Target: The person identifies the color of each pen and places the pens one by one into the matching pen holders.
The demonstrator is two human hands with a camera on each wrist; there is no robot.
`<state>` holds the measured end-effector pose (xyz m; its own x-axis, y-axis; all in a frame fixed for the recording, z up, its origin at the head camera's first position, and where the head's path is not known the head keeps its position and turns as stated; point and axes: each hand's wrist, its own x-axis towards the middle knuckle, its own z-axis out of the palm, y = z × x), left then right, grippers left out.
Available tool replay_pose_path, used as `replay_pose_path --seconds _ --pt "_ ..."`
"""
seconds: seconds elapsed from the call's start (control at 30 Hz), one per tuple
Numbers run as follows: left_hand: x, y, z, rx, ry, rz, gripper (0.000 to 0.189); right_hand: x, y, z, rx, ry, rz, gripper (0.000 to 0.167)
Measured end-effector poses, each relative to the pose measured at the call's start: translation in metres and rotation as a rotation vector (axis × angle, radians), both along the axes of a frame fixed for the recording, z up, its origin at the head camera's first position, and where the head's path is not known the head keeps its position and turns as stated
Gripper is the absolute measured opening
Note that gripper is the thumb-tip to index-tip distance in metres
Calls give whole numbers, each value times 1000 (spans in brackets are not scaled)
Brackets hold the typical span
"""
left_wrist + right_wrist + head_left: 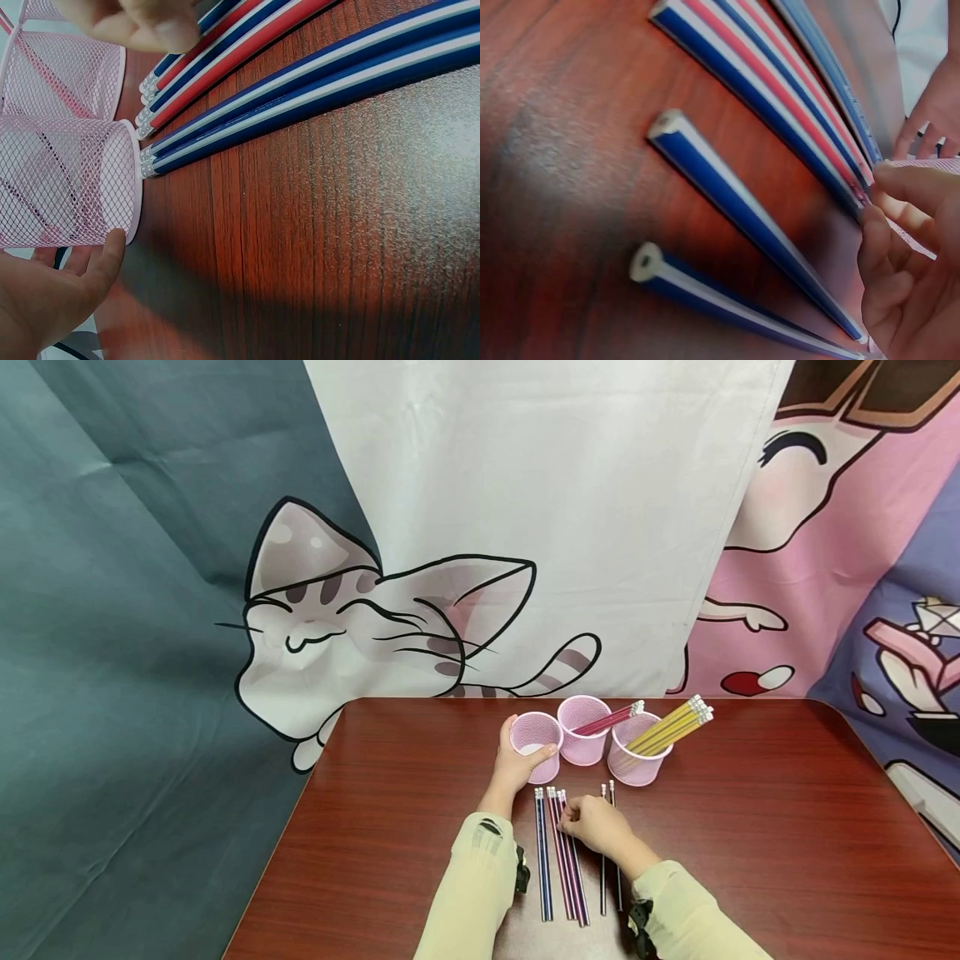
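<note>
Left hand [517,767] curled round left side of leftmost pink cup [545,771], thumb across near rim; left forearm [471,887] on near side of cup. Right hand [598,825] nearer, right of cup, fingers bent; right forearm [692,906] slanted, farther right.

Pink cups [582,750], yellow pencils [670,728], white-striped blue pencils [315,88]

Head view from above, facing forward and down, wide across the table [750,827], both wrist views tilted and close, left beside a pink cup [45,180], right over bunched pencils [772,97] (shared by both)
</note>
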<state>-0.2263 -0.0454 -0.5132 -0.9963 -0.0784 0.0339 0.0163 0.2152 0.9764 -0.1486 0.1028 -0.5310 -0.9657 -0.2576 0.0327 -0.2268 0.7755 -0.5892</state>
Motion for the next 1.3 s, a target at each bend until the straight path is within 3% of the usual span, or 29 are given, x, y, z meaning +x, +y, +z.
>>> replay_pose_path --seconds 0.27,1.0,1.3 --pt "0 0 -1 -2 0 -1 89 2 -2 -3 63 36 -70 22" --pt "-1 -1 -2 -9 -5 1 91 3 -9 -2 241 -49 -176 28" --pt "-2 -1 -3 -2 -25 0 91 2 -14 -2 262 -117 -249 32"
